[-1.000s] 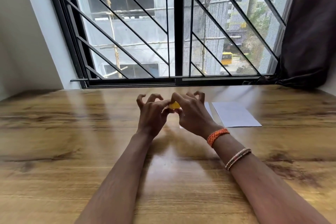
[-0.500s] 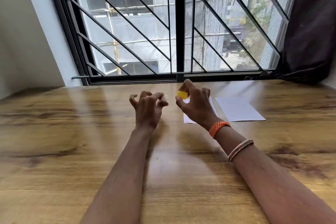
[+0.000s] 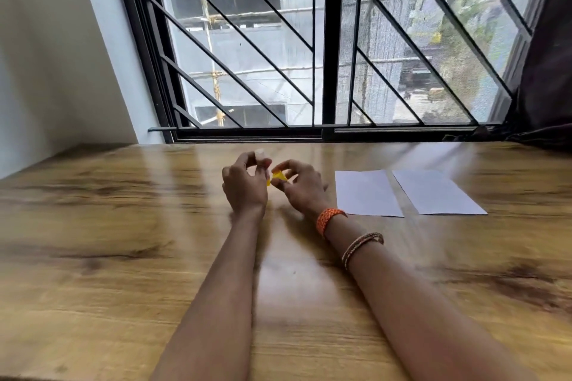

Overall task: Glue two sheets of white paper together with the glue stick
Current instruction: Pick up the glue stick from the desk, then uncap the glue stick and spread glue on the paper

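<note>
My left hand (image 3: pixel 244 187) grips the glue stick (image 3: pixel 259 153) upright above the wooden table; only its pale top shows over my fingers. My right hand (image 3: pixel 305 189), just to the right, pinches a small yellow cap (image 3: pixel 278 176) between thumb and fingertips, close to the left hand. Two white paper sheets lie flat side by side on the table to the right of my hands: the near sheet (image 3: pixel 366 193) and the far right sheet (image 3: pixel 436 192). Neither hand touches the paper.
The wooden table (image 3: pixel 123 257) runs up to a barred window (image 3: pixel 328 71) at the back. A white wall stands at the left and a dark curtain (image 3: pixel 548 71) hangs at the far right. An orange band and thin bracelets sit on my right wrist.
The yellow cap came away from the stick into my right hand. My hands parted, then drew close again. The view swung left, so both sheets now lie uncovered to the right.
</note>
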